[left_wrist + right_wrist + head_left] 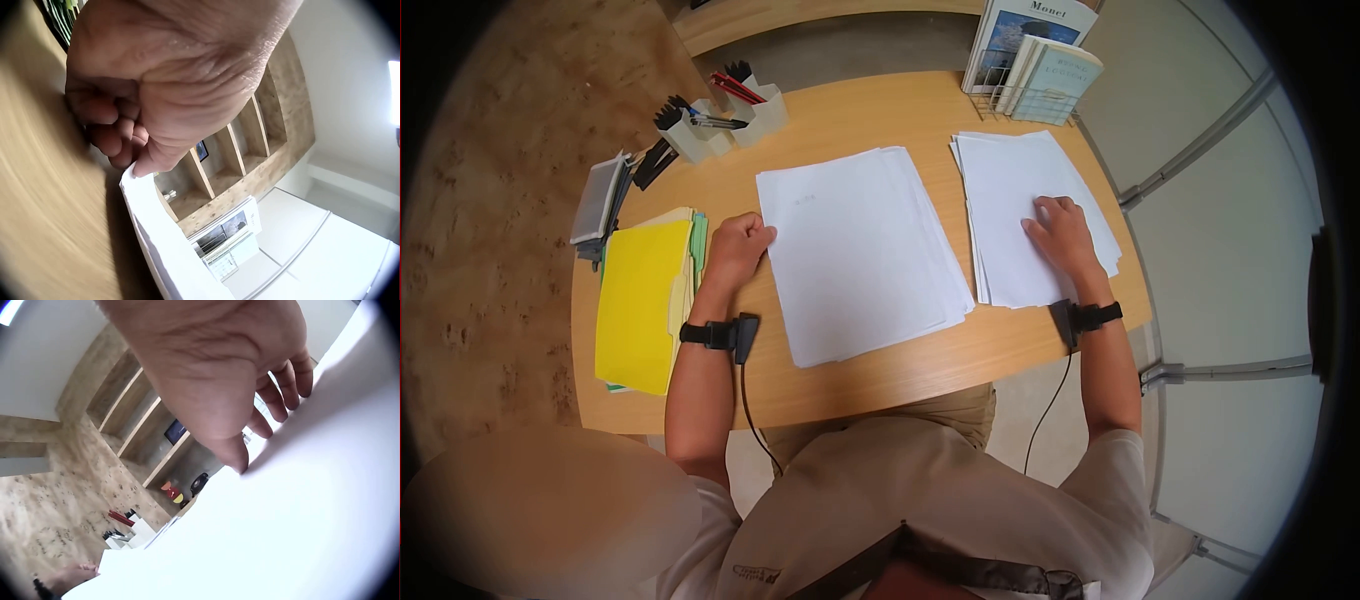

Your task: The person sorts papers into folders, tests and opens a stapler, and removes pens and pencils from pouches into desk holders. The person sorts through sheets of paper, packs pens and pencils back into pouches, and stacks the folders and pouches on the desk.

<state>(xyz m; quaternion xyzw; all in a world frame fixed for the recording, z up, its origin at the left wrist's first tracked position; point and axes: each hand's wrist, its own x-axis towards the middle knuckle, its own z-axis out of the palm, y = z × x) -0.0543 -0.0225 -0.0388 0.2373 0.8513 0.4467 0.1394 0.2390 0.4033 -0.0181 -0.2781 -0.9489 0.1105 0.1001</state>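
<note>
My left hand [738, 250] is at the left edge of the middle paper stack [860, 260]. In the left wrist view, the thumb [153, 159] and curled fingers pinch the edge of the paper [147, 206]. Faint writing shows near the top of that stack. My right hand [1064, 238] rests on a second paper stack [1010, 200] to the right, its fingers spread and gently bent. The right wrist view shows the fingertips [304, 387] and thumb touching the white sheet [250, 531], holding nothing between them.
Yellow folders [640, 300] lie at the desk's left, below a grey file holder [600, 200]. White pen holders [690, 135] with pens stand at the back left. A wire rack [990, 105] with books is at the back right. White panels [1220, 270] border the right side.
</note>
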